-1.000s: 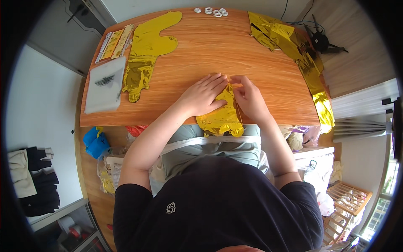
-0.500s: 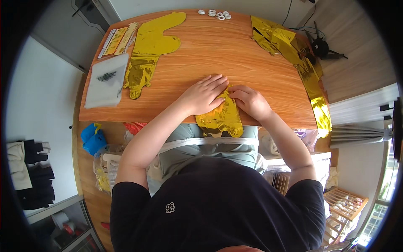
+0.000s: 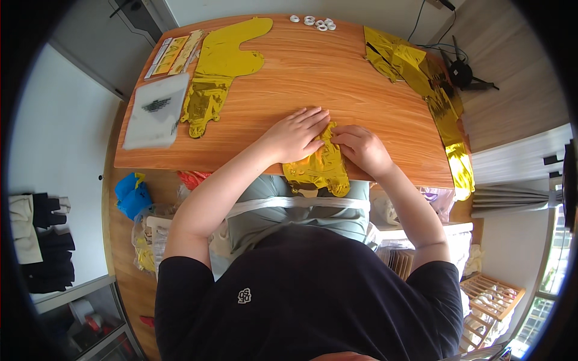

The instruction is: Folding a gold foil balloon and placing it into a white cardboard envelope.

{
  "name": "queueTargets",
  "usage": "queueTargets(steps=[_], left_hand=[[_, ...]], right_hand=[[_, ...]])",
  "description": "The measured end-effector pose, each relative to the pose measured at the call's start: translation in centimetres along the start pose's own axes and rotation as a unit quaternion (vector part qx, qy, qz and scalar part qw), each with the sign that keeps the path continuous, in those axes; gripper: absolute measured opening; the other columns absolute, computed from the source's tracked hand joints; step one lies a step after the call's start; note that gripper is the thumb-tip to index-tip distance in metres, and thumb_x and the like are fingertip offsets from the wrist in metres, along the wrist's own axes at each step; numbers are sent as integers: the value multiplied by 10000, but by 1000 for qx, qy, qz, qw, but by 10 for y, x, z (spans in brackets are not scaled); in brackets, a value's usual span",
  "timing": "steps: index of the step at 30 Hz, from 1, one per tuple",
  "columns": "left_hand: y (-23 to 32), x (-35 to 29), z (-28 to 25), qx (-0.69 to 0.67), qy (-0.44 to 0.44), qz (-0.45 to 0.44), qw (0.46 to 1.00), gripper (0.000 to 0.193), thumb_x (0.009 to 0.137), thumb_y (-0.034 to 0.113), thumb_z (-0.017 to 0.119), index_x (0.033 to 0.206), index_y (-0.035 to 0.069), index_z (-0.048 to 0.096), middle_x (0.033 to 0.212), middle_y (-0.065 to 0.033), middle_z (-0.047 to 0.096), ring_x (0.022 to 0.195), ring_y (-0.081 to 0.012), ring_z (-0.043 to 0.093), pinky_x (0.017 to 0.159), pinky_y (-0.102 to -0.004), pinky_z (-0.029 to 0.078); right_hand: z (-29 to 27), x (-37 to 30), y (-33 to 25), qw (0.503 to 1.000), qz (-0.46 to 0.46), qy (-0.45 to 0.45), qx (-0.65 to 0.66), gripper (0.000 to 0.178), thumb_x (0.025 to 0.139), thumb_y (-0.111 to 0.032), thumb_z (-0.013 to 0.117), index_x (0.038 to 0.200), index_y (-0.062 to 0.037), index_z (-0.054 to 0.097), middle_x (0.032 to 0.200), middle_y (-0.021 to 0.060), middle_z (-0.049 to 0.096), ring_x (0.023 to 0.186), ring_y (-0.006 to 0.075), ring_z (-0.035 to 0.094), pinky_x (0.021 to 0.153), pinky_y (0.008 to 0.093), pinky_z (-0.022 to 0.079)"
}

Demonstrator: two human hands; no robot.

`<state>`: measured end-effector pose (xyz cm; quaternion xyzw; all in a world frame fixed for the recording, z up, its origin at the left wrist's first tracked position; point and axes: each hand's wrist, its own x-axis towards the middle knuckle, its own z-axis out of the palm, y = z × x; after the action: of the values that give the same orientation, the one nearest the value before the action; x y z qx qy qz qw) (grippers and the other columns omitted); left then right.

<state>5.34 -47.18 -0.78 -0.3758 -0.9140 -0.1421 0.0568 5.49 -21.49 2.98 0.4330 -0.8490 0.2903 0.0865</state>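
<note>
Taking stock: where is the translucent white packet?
In the head view, the packet lies at the left of the table, beside the flat gold foil.

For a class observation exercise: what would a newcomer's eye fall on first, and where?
Probably the crinkled gold foil piece at the near edge of the brown wooden tabletop, touched by the flat left hand and curled right hand. Next, the curved gold foil shape at the tabletop's left, and the glossy gold foil strip along its right side.
</note>
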Motion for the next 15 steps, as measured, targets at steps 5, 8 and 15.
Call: queueTargets(steps=[5,8,15], left_hand=[[1,0,-2,-7,-2,-2,1000,639,1092,433,444,1561,-1,423,1659,-155,397,1573,-292,310,1296,-456,253],[1,0,-1,-6,-1,-5,1000,642,1092,434,443,1564,0,419,1662,-153,393,1573,-289,310,1296,-455,252],[-4,0,-1,-14,-16,2,1000,621,1090,374,476,1599,30,390,1686,-133,359,1586,-281,281,1298,-439,236]], right_hand=[[-3,5,-3,996,-63,45,-33,238,775,22,747,1006,-33,755,1108,99,747,1026,315,717,896,398,593],[-2,1,-6,1000,-11,10,2,225,778,19,743,997,-27,753,1112,98,751,1035,312,718,905,399,590],[5,-8,-1,1000,6,1,7,198,805,13,714,996,-27,741,1117,107,753,1058,319,715,901,413,590]])
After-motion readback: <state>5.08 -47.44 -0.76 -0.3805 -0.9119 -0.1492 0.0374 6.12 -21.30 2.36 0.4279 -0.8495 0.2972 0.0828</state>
